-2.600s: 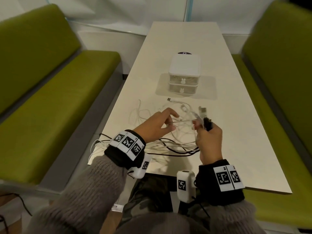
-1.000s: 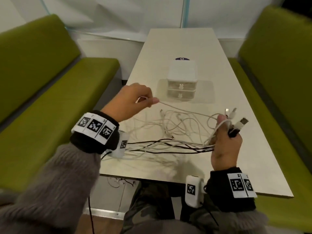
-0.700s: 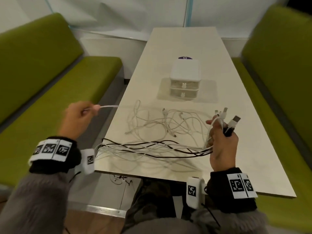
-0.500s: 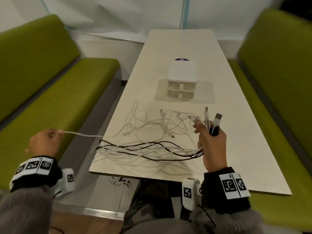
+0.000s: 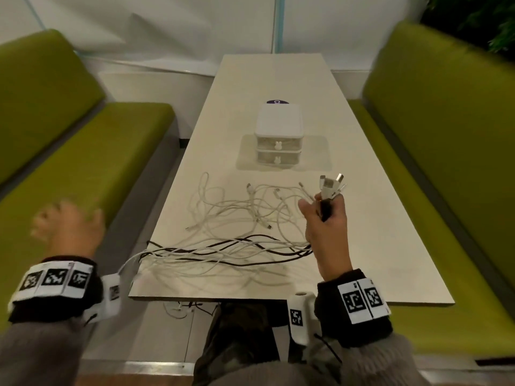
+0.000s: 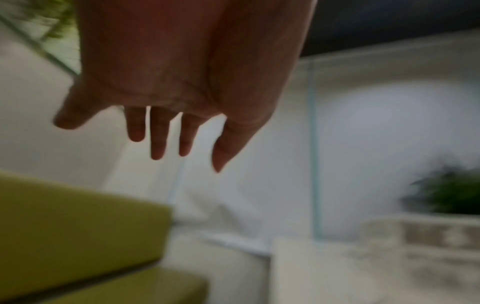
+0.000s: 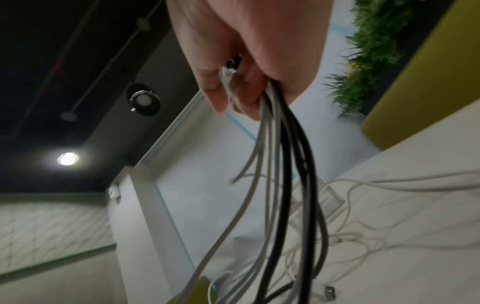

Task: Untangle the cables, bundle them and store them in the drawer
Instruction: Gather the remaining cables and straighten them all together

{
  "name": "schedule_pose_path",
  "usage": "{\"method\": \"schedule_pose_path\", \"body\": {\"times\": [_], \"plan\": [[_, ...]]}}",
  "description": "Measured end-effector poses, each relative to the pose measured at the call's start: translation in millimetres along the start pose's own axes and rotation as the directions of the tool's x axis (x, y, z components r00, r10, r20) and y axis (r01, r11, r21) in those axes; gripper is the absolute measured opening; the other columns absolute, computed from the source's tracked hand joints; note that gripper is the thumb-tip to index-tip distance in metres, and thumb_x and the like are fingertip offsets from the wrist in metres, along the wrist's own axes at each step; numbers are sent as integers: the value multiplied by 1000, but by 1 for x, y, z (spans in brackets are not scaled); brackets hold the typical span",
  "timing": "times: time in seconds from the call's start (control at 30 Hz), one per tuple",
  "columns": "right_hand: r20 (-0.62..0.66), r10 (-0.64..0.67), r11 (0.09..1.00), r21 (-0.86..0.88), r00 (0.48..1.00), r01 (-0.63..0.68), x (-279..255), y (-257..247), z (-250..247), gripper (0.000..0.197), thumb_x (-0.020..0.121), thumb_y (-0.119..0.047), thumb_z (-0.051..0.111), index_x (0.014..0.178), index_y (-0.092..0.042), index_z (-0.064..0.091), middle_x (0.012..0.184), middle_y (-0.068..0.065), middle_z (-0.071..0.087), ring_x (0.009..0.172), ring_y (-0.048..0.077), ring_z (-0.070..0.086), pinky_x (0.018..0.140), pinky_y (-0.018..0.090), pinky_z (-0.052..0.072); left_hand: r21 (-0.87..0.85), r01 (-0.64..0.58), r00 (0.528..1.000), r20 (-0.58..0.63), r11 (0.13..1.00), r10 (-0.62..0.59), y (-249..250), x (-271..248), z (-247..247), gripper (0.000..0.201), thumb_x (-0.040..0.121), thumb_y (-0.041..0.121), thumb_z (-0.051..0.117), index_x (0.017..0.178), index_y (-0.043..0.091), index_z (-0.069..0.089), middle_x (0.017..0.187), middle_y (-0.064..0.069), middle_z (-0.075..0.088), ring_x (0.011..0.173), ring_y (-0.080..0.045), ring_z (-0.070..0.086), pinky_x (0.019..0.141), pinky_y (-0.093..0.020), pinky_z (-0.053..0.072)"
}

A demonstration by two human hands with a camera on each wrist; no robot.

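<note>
Left hand (image 5: 67, 227) (motion-blurred)

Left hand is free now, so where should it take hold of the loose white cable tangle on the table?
Grip the loose white cable tangle at its bare plug end, the left hand coming in from the table's left edge. That end lies free, apart from the strands the right hand holds.

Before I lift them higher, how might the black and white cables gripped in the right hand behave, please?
The black and white cables would likely flop, since they sag from the right hand onto the beige table. Their overlapping loops probably snag together. Thin strands suggest little weight.
</note>
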State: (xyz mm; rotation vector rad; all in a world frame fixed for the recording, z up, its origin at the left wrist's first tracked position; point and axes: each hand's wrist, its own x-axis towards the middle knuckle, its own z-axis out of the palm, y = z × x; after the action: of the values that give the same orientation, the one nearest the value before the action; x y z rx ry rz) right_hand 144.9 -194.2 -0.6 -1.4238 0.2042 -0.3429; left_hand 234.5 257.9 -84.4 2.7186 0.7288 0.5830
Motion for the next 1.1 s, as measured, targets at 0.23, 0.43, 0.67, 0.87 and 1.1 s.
{"method": "schedule_pose_path", "body": {"times": [0.23, 0.43, 0.67, 0.87, 1.1], "plan": [[198, 12, 1000, -17, 980, -9, -15, -9, 13, 30, 85, 3, 51, 99, -17, 34, 82, -5, 46, 68, 3, 45, 59, 13, 41, -764, -423, 493, 257, 487, 831, 239, -179, -105, 71, 89, 39, 53, 148, 24, 16, 146, 10, 31, 133, 8, 23, 109, -6, 16], [349, 169, 862, 401, 922, -310, -16, -9, 9, 62, 61, -7, 38, 122, -9, 48, 88, 6, 52, 77, 14, 49, 69, 25, 44, -869, -120, 391, 403, 480, 827, 275, -207, -82, 78, 89, 14, 53, 125, 62, 4, 120, -3, 57, 99, -13, 59, 84, -26, 49], [446, 189, 860, 355, 875, -367, -20, -8, 12, 28, 88, -13, 31, 96, -12, 58, 75, 2, 51, 63, 13, 49, 55, 31, 42, -889, 56, 354, 443, 454, 824, 265, -203, -69, 50, 98, 13, 42, 139, 28, 17, 83, -9, 47, 48, -9, 45, 47, -25, 41], [425, 143, 877, 365, 894, -314, -12, -7, 12, 29, 89, -6, 32, 101, 1, 58, 88, 12, 61, 83, 20, 58, 73, 28, 53, -884, 194, 374, 468, 426, 801, 265, -199, -70, 28, 101, 12, 35, 128, 12, 33, 58, 13, 37, 43, -6, 28, 41, -19, 27], [447, 80, 980, 129, 891, -153, -6, -12, -8, 28, 98, -3, 42, 107, -9, 68, 96, 4, 74, 95, 19, 70, 81, 30, 56, -870, 206, 433, 491, 447, 756, 266, -195, -79, 30, 101, 23, 35, 121, 1, 42, 60, 6, 36, 38, -5, 24, 39, -17, 20]]}}
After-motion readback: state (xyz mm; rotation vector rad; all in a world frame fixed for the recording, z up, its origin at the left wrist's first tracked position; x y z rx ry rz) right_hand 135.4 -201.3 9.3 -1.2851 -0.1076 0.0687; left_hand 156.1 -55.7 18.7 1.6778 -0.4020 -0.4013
